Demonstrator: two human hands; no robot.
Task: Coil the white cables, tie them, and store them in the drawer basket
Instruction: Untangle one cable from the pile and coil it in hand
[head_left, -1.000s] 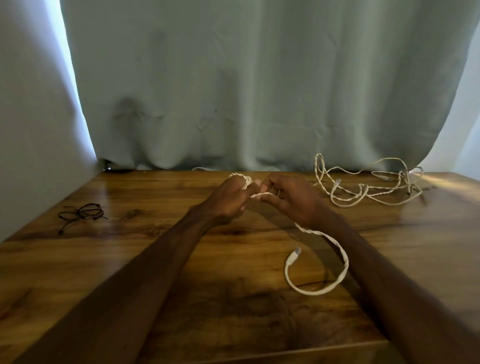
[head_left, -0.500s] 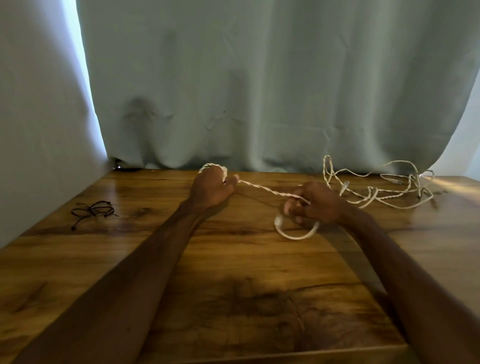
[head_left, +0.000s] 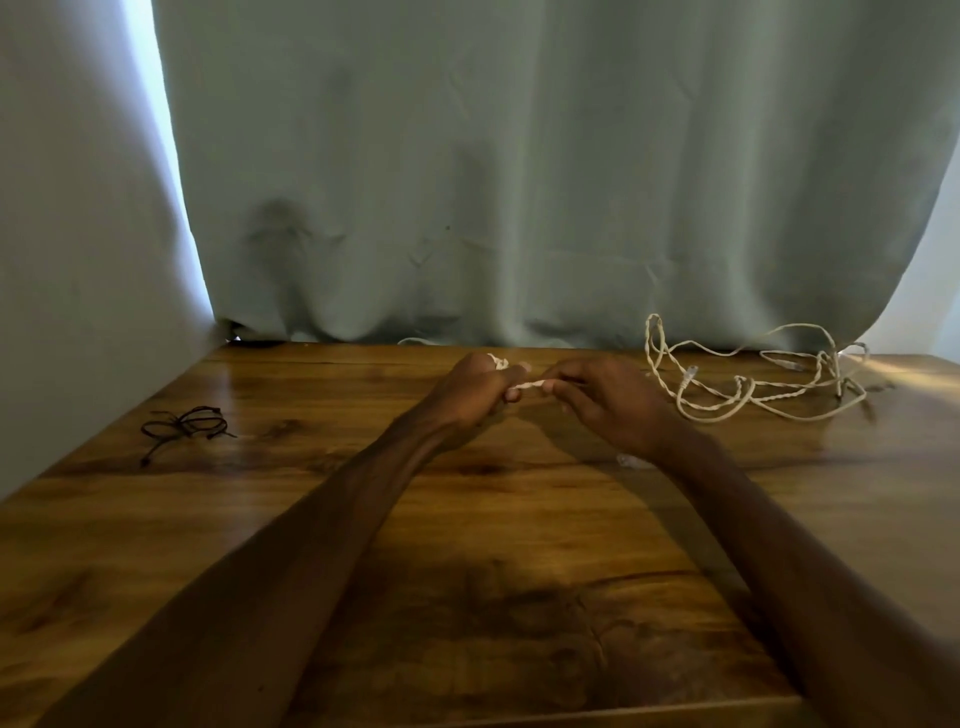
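Observation:
My left hand (head_left: 470, 397) and my right hand (head_left: 605, 402) meet over the middle of the wooden table (head_left: 467, 571), both closed on one braided white cable (head_left: 527, 385). Only a short stretch of it shows between my fingers, plus a bit on top of my left fist. A blurred plug end (head_left: 631, 461) hangs under my right wrist. A second, loose tangle of white cables (head_left: 753, 387) lies at the back right of the table. No drawer basket is in view.
A small bundle of dark ties (head_left: 184, 426) lies at the table's left side. A grey-green curtain (head_left: 519, 182) hangs behind the far edge, with a wall on the left. The table's front edge runs along the bottom.
My hands, spread apart with the cable stretched between them half a second ago, have come back together. The loop that hung from my right hand is now gathered in.

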